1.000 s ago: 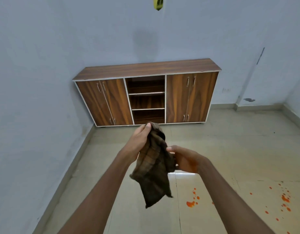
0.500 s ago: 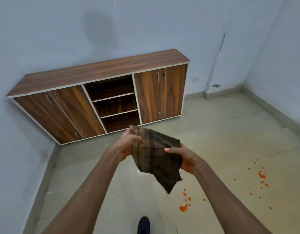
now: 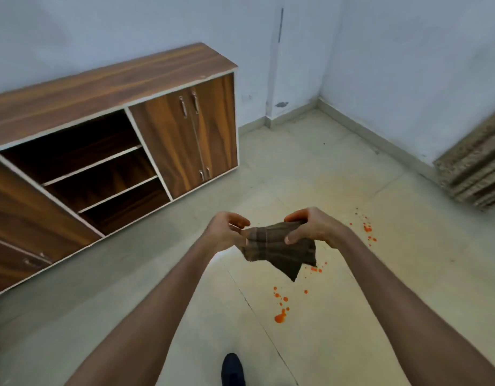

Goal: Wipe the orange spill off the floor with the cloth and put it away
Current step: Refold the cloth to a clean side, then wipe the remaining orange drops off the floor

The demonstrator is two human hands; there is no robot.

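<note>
A brown checked cloth hangs bunched in the air between both hands, above the floor. My right hand grips its upper right part. My left hand pinches its left edge with the fingertips. Below and to the right, orange spill drops dot the pale floor tiles, with a second scatter of orange drops further right. The cloth hides some drops beneath it.
A wooden cabinet with shut doors and open middle shelves stands against the far wall at left. A stack of speckled slabs leans at the right wall. My dark shoe shows at the bottom edge.
My view has swung right and down, so the cabinet slid left and the spill came closer to centre. The hands gathered the spread cloth into a tighter bunch.
</note>
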